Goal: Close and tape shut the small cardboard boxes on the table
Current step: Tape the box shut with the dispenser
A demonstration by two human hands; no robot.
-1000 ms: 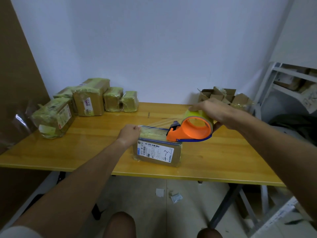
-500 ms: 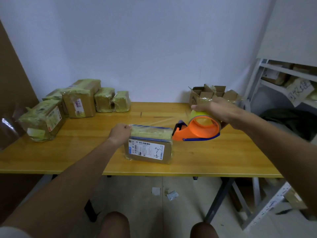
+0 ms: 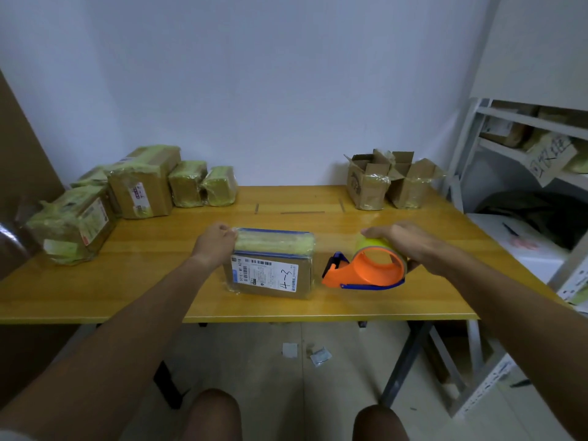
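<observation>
Left hand (image 3: 213, 243) is curling its fingers against the left end of the taped box (image 3: 270, 262), which is lying mid-table (image 3: 159, 281) near the front edge with its label facing the camera. Right hand (image 3: 404, 241) is gripping the tape roll on the orange dispenser (image 3: 366, 272), sitting on the table just right of the box. Wrapped parcels (image 3: 140, 183) are sitting back left, open boxes (image 3: 391, 179) back right.
</observation>
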